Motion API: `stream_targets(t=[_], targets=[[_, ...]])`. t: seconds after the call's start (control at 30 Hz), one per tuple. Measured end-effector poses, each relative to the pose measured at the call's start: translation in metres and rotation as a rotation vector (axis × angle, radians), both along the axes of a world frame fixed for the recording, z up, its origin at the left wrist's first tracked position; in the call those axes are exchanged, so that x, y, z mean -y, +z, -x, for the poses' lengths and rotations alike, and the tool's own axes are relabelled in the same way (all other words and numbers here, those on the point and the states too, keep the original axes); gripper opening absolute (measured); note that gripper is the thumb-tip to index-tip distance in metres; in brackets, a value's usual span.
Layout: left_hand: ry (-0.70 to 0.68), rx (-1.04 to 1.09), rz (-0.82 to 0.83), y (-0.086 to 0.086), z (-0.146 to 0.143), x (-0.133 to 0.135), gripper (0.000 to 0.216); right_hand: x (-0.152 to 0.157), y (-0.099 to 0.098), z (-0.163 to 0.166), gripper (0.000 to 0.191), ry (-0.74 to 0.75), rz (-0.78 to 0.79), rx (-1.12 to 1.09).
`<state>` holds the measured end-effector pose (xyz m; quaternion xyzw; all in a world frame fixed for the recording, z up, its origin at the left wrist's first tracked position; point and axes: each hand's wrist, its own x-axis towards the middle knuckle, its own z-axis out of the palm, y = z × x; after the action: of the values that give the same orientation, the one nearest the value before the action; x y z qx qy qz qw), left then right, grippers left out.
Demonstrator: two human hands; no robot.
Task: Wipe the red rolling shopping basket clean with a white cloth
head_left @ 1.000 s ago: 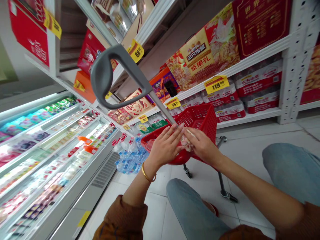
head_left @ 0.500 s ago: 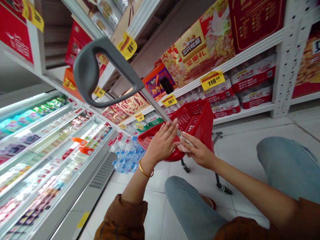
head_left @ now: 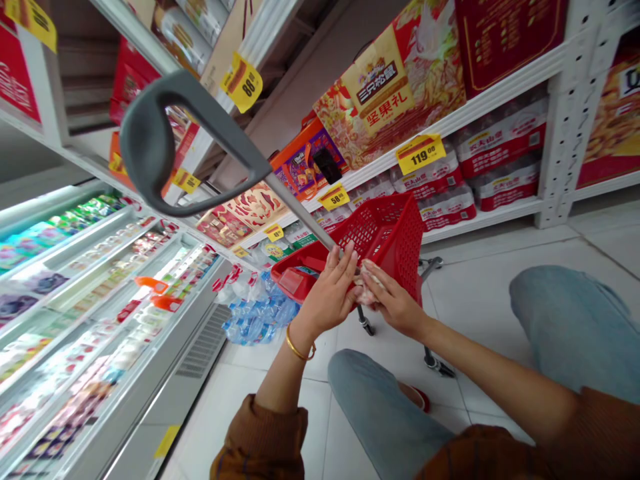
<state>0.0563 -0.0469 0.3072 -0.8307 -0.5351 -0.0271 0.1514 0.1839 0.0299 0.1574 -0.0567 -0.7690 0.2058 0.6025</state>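
Observation:
My left hand (head_left: 325, 297) is at the near rim of a red wheeled shopping basket (head_left: 395, 233), fingers stretched out and laid flat against my right hand. My right hand (head_left: 395, 305) curls its fingers round a small pale thing (head_left: 367, 288) that I cannot identify, pinched between the two hands. The basket's grey pole and loop handle (head_left: 150, 143) rise up and to the left above my hands. A gold bangle sits on my left wrist. My knees in blue jeans (head_left: 380, 407) are bent below.
An open chiller (head_left: 90, 300) with rows of packaged goods runs along the left. White shelves (head_left: 480, 110) with red gift boxes, wrapped water-bottle packs and yellow price tags stand behind the basket. Shrink-wrapped bottles (head_left: 257, 313) lie on the tiled floor.
Both hands have stayed pressed together and drifted slightly up and left along the basket rim. The handle and shelves have shifted left in view.

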Motion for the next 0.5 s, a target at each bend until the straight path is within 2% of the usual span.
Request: stream_targets(t=[0.1, 0.33, 0.5], targets=[[0.011, 0.015, 0.025, -0.001, -0.002, 0.000, 0.069, 0.003, 0.004, 0.011, 0.067, 0.025, -0.018, -0.008], [0.001, -0.005, 0.064, -0.002, -0.001, 0.000, 0.067, -0.009, -0.015, 0.016, 0.066, 0.001, -0.060, 0.023], [-0.006, -0.013, 0.060, -0.003, 0.000, -0.001, 0.065, -0.018, -0.022, 0.014, 0.065, -0.005, -0.099, 0.033]])
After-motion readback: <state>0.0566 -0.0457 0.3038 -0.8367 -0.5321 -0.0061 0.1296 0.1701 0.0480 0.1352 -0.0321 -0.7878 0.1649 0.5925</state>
